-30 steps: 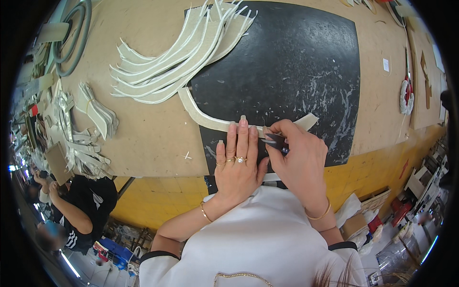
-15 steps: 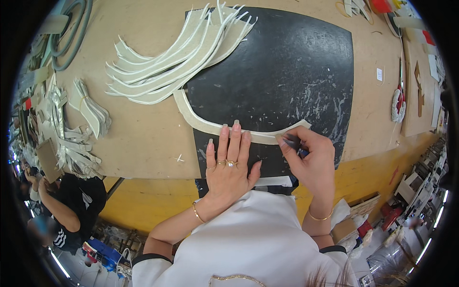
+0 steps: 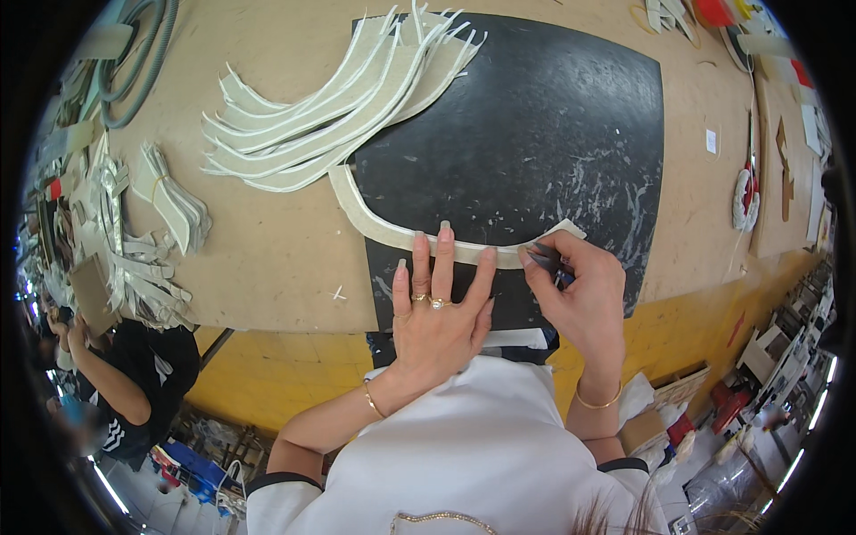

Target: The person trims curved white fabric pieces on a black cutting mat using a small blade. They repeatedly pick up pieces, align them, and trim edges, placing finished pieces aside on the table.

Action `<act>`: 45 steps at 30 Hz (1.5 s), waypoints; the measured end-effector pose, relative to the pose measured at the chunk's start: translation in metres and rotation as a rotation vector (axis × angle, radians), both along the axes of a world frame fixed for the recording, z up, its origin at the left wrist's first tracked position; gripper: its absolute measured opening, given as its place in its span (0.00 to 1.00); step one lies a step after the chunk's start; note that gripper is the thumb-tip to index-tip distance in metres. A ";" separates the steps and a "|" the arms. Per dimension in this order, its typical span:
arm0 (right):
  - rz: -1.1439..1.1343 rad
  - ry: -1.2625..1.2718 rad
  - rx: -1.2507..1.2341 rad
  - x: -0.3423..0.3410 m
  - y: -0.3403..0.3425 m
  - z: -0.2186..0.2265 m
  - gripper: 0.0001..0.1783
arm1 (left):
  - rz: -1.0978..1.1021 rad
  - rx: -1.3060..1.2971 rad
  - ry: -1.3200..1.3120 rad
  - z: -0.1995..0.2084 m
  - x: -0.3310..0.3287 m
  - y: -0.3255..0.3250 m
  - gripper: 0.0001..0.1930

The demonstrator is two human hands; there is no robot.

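Note:
A curved beige strip [image 3: 367, 217] with a white edging lies across the lower part of the black mat [image 3: 526, 125]. My left hand [image 3: 439, 321] is spread, its fingertips pressing on the middle of the strip. At the strip's right part, my right hand [image 3: 584, 290] is closed around a small dark two-pronged tool [image 3: 551, 260]. Its thumb and forefinger are at the strip's edge; part of the tool is hidden by the fingers. Up and to the left, a fanned pile of similar strips [image 3: 357, 116] overlaps the mat's corner.
A banded bundle of pale pieces [image 3: 174, 201] and loose strips [image 3: 134, 267] sit on the table's left side. Red-and-white handled scissors [image 3: 745, 196] lie at the right, near a small white label [image 3: 711, 141]. Another person [image 3: 116, 383] is at the lower left.
My left forefinger has spread away to the right along the strip. My right hand stays nearly in place, its tool now showing more clearly. The whole view has shifted slightly.

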State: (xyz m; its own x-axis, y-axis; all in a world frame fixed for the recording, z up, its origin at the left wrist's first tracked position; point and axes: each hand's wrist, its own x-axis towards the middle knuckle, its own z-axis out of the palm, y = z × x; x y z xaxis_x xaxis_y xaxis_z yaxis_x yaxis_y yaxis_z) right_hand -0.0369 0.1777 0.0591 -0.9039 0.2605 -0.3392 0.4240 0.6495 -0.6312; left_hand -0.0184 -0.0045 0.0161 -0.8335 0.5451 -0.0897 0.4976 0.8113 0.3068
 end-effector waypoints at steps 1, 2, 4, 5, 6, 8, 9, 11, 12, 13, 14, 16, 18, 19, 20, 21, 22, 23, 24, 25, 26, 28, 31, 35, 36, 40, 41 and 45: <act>-0.003 -0.002 0.010 0.000 -0.001 0.000 0.08 | 0.010 0.005 0.002 -0.001 0.001 0.002 0.31; -0.001 0.005 0.030 0.001 -0.003 0.000 0.07 | 0.020 0.007 -0.006 -0.001 0.002 0.003 0.30; 0.005 0.025 0.074 0.002 -0.006 0.001 0.07 | 0.056 0.054 -0.003 -0.002 0.004 0.007 0.31; 0.010 0.027 0.094 0.002 -0.008 0.002 0.07 | 0.073 0.076 -0.006 -0.003 0.005 0.008 0.31; 0.015 0.035 0.115 0.003 -0.009 0.002 0.07 | 0.024 0.022 0.045 -0.004 0.005 0.010 0.31; 0.033 0.062 0.152 0.004 -0.010 0.003 0.07 | -0.077 -0.084 0.156 -0.005 0.006 0.012 0.31; 0.045 0.081 0.168 0.005 -0.010 0.003 0.07 | -0.067 -0.043 0.110 -0.006 0.006 0.012 0.32; 0.044 0.084 0.121 0.005 -0.006 0.004 0.07 | -0.062 0.031 0.038 -0.008 0.004 0.012 0.33; 0.030 0.065 0.059 0.005 -0.001 0.004 0.07 | -0.065 0.039 0.009 -0.008 0.004 0.011 0.34; 0.011 0.033 0.001 0.005 0.003 0.005 0.07 | -0.066 0.045 0.009 -0.008 0.003 0.011 0.33; 0.027 0.042 -0.010 0.005 0.008 0.006 0.07 | -0.062 0.050 0.004 -0.009 0.003 0.010 0.33; 0.047 0.034 -0.030 0.005 0.018 0.006 0.07 | -0.066 0.040 0.006 -0.008 0.004 0.010 0.34; 0.068 0.042 -0.050 0.004 0.025 0.005 0.07 | -0.067 0.026 0.008 -0.008 0.004 0.010 0.34; 0.077 0.046 -0.064 0.003 0.026 0.005 0.08 | -0.068 0.010 0.006 -0.007 0.004 0.011 0.33; 0.077 0.046 -0.063 0.003 0.027 0.004 0.08 | -0.070 0.007 0.022 -0.007 0.004 0.011 0.33; 0.076 0.046 -0.062 0.003 0.028 0.003 0.08 | -0.068 0.016 0.020 -0.007 0.004 0.011 0.33; 0.079 0.052 -0.063 0.002 0.028 0.002 0.08 | -0.065 0.026 0.018 -0.007 0.005 0.011 0.33; 0.072 0.043 -0.068 0.002 0.028 0.002 0.08 | -0.060 0.038 0.011 -0.008 0.005 0.011 0.32; 0.069 0.039 -0.075 0.001 0.029 0.001 0.08 | -0.059 0.052 0.010 -0.009 0.005 0.011 0.32; 0.066 0.035 -0.082 0.001 0.029 0.002 0.08 | -0.055 0.068 0.005 -0.010 0.006 0.010 0.32; 0.078 0.015 -0.078 0.002 0.029 0.002 0.07 | -0.049 0.084 -0.001 -0.011 0.006 0.009 0.32; 0.098 -0.029 -0.071 0.002 0.030 0.004 0.07 | -0.027 0.153 0.061 -0.012 0.007 0.006 0.31; 0.094 0.003 -0.080 0.003 0.028 0.006 0.08 | -0.041 0.153 0.117 -0.009 0.008 -0.003 0.32; 0.098 0.069 -0.082 0.002 0.017 0.007 0.07 | -0.112 0.107 -0.046 -0.006 0.005 -0.011 0.33; 0.118 0.099 -0.085 0.002 0.013 0.008 0.07 | -0.111 0.092 -0.027 -0.005 0.005 -0.011 0.32; 0.237 0.186 -0.179 0.005 0.006 0.016 0.06 | -0.116 0.041 0.032 -0.002 0.002 -0.007 0.30; 0.264 0.185 -0.217 0.007 0.006 0.018 0.06 | -0.118 0.026 0.043 -0.001 0.002 -0.007 0.31; 0.089 0.154 -0.193 0.007 0.012 0.012 0.06 | -0.111 0.035 0.053 -0.001 0.001 -0.006 0.30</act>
